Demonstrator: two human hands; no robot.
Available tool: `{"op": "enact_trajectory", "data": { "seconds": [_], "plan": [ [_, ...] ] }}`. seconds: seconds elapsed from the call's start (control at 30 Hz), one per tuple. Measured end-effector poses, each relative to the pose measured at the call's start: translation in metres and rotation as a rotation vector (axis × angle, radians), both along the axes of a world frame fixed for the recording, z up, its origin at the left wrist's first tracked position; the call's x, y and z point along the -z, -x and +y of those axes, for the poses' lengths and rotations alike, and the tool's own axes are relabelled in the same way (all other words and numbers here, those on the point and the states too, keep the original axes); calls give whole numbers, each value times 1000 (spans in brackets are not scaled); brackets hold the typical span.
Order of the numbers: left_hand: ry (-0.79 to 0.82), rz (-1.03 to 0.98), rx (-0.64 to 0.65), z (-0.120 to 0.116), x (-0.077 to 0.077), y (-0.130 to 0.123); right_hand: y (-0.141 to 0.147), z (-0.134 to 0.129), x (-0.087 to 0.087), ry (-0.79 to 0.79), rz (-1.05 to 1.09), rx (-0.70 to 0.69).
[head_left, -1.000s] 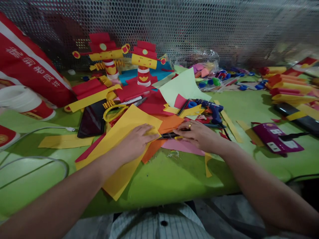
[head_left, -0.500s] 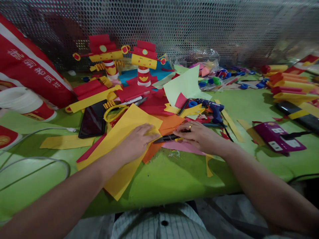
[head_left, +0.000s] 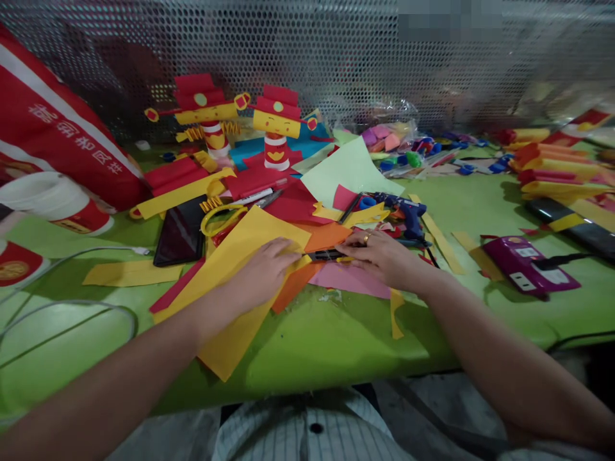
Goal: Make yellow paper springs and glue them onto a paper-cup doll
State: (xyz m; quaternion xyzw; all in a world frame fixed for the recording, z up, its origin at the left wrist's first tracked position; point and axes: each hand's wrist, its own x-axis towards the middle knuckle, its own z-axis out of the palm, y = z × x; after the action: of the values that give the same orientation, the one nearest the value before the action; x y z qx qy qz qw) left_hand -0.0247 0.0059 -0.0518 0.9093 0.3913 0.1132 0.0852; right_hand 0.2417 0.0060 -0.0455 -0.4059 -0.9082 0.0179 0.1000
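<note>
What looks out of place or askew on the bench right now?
A dark phone lies left of the yellow sheet, its far end apparently tucked under a yellow strip: odd amid craft work. Whitish bits litter the green tabletop just before the pink paper. I see no clear damage.

The head view looks forward and down over the tabletop point(head_left: 298, 346).

Perhaps a craft workshop: paper figures point(head_left: 276, 123)
</note>
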Motion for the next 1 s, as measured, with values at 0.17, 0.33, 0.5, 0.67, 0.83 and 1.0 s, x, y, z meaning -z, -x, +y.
{"op": "enact_trajectory", "data": {
  "seconds": [0.17,0.33,0.5,0.67,0.83,1.0],
  "plan": [
    [-29,-1,9,4,2,-13,1,1,3,-19,-5,10],
    [18,-5,-108,10,-6,-28,7,2,2,-36,-54,7],
    [2,41,-67,5,-22,-7,2,2,0,-13,-65,16],
    [35,193,126,-3,-26,28,4,1,-3,5,-69,-5],
    [86,263,66,-2,-15,29,11,0,-3,-9,-71,-17],
    [90,270,27,6,-11,16,11,1,-1,-26,-76,14]
  ]
}}
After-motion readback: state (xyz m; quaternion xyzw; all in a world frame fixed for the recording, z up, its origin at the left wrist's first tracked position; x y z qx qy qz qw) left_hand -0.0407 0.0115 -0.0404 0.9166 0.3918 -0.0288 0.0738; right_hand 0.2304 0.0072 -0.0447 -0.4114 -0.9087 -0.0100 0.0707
